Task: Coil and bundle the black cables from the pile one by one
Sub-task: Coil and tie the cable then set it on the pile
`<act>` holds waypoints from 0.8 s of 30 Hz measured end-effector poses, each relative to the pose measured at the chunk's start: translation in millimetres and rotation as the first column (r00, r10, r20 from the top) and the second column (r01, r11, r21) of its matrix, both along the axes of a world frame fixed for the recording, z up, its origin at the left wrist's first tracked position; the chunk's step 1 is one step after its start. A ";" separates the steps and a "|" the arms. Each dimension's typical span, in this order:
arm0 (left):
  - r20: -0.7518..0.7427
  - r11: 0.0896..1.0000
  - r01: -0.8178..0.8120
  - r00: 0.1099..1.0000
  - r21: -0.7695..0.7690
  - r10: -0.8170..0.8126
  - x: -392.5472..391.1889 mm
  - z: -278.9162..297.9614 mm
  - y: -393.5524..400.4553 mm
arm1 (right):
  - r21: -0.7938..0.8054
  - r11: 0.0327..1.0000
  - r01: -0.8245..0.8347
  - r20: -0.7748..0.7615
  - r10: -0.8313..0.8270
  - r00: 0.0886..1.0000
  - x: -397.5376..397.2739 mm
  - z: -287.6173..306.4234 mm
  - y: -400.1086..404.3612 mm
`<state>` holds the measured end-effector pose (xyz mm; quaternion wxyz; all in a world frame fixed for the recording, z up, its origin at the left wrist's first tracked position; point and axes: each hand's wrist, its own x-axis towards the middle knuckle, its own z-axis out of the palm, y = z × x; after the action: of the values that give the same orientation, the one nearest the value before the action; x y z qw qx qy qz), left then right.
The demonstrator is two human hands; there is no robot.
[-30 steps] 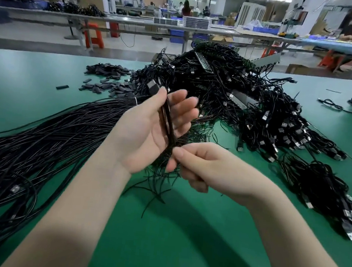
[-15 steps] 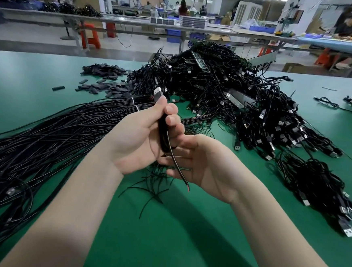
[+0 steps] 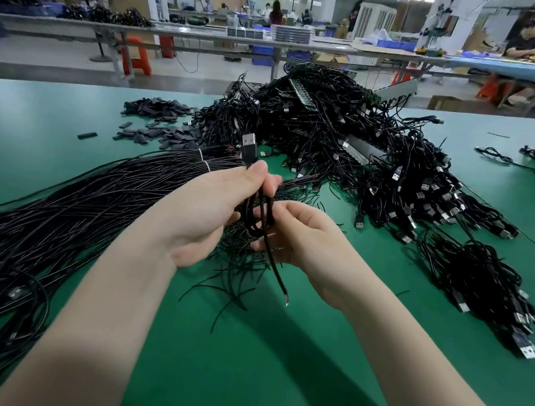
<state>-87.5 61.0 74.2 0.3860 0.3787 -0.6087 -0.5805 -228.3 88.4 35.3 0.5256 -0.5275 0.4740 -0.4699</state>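
Observation:
My left hand (image 3: 208,204) grips a coiled black cable (image 3: 260,213) in the middle of the view; its USB plug (image 3: 249,146) sticks up above my fingers. My right hand (image 3: 302,237) pinches the lower part of the coil, and the loose stripped end (image 3: 278,277) hangs down past it. A large pile of black cables (image 3: 328,150) lies on the green table (image 3: 247,361) behind my hands. A long sheaf of straight black cables (image 3: 50,217) stretches away to the left.
Short black sleeve pieces (image 3: 157,120) are scattered at the back left. Bundled cables with USB plugs (image 3: 484,284) lie on the right. Loose thin black ties (image 3: 231,283) lie under my hands. Workbenches and people are beyond the table's far edge.
My left fingers closed round the cable, which now forms a coil with its plug standing higher. My right hand rose against the coil, and the loose end hangs lower.

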 end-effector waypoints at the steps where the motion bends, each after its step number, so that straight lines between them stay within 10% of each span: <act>1: -0.016 1.000 -0.007 1.000 -0.004 0.007 -1.8 -0.7 0.5 | -0.008 0.999 -0.042 -0.008 0.042 0.999 -1.3 1.1 0.7; 12: -0.115 0.994 -0.104 0.988 -0.024 0.100 -15.6 -13.9 -2.3 | -0.330 0.943 -0.041 -0.473 -0.127 0.872 6.8 1.6 8.1; 16: -0.123 1.000 -0.029 0.992 -0.006 0.028 -13.6 -14.3 -2.6 | -0.150 0.986 -0.068 -0.081 0.056 0.995 13.9 4.8 10.0; 20: -0.139 0.998 0.054 0.989 0.011 -0.052 -8.5 -14.6 -4.7 | 0.036 0.969 -0.246 0.353 0.218 0.910 6.8 12.9 12.2; 24: -0.132 0.997 0.077 0.988 -0.003 -0.077 -8.5 -16.2 -6.6 | 0.089 0.944 -0.319 0.341 0.272 0.900 -0.8 15.4 14.1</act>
<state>-95.9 54.4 58.0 0.4024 0.3160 -0.5955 -0.6194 -229.0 102.5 50.7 0.6978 -0.4701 0.3279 -0.4297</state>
